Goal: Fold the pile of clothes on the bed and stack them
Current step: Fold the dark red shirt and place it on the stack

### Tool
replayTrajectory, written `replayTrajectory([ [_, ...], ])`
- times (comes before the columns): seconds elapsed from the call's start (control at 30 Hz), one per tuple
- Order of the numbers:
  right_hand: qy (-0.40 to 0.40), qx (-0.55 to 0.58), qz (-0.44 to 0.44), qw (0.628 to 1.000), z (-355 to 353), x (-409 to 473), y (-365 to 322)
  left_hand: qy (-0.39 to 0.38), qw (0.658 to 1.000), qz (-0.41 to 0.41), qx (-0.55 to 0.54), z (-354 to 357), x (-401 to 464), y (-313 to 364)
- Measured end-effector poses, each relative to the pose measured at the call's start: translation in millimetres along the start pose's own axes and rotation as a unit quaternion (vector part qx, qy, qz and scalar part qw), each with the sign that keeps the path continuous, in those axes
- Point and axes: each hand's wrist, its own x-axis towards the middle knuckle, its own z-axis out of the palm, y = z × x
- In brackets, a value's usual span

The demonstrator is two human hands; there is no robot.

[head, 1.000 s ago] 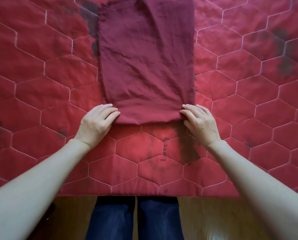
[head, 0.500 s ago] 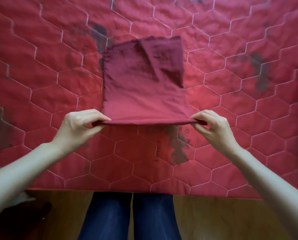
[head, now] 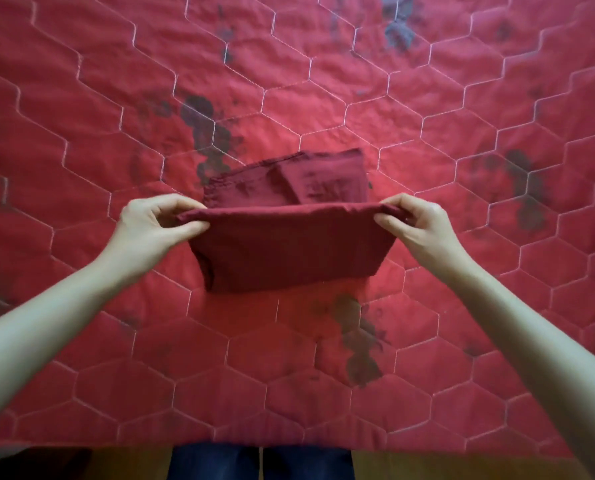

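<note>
Head view: red hexagon-quilted bedspread (head: 81, 133), wooden floor (head: 427, 465).

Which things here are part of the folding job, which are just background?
In the job:
- maroon garment, near edge lifted
- left hand, pinching one corner
- right hand, pinching the other

Background:
- red quilted bedspread
- wooden floor

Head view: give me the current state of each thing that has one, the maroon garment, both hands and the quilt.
Dark maroon cloth garment: partly folded, near edge lifted, far part lying flat on the quilt.
Left hand: pinching the garment's left corner.
Right hand: pinching the garment's right corner.
Red hexagon-stitched quilt: spread flat, with dark blotches.
</note>
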Motion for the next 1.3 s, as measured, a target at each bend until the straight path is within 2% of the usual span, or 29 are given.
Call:
replayTrajectory([
  [0.13, 0.049, -0.020, 0.012, 0.999, 11, 63, 0, 0.006, 0.999, -0.007, -0.031, -4, 61, -5],
  [0.3, 0.077, -0.074, 0.069, 0.992, 33, 126, 13, 0.009, 0.999, -0.039, 0.007, 7, 124, -28],
  [0.47, 0.101, -0.065, 0.101, 0.988, 45, 149, 23, 0.019, 0.995, -0.091, 0.032, 11, 144, -43],
  [0.53, 0.120, -0.043, 0.097, 0.987, 48, 149, 21, 0.049, 0.993, -0.096, 0.056, 13, 140, -42],
  [0.6, 0.154, -0.043, 0.080, 0.984, 54, 144, 17, 0.119, 0.971, -0.067, 0.194, 17, 131, -38],
  [0.67, 0.210, -0.082, 0.030, 0.974, 64, 137, 9, 0.179, 0.937, -0.002, 0.301, 27, 117, -28],
  [0.77, 0.277, -0.159, -0.094, 0.943, 91, 122, -10, 0.190, 0.917, 0.107, 0.333, 64, 93, -13],
  [0.83, 0.241, -0.198, -0.153, 0.938, 124, 109, -20, 0.136, 0.915, 0.138, 0.355, 102, 76, -12],
  [0.93, 0.116, -0.289, -0.189, 0.931, 170, 88, -16, 0.040, 0.887, 0.134, 0.440, 139, 62, -30],
  [1.03, 0.058, -0.386, -0.196, 0.900, 168, 92, 15, 0.022, 0.865, 0.094, 0.492, 136, 70, -59],
  [1.13, 0.087, -0.435, -0.149, 0.884, 134, 116, 41, 0.052, 0.865, 0.076, 0.493, 129, 71, -76],
  [1.3, 0.103, -0.415, 0.055, 0.903, 74, 153, 57, 0.044, 0.868, 0.056, 0.491, 126, 61, -70],
])
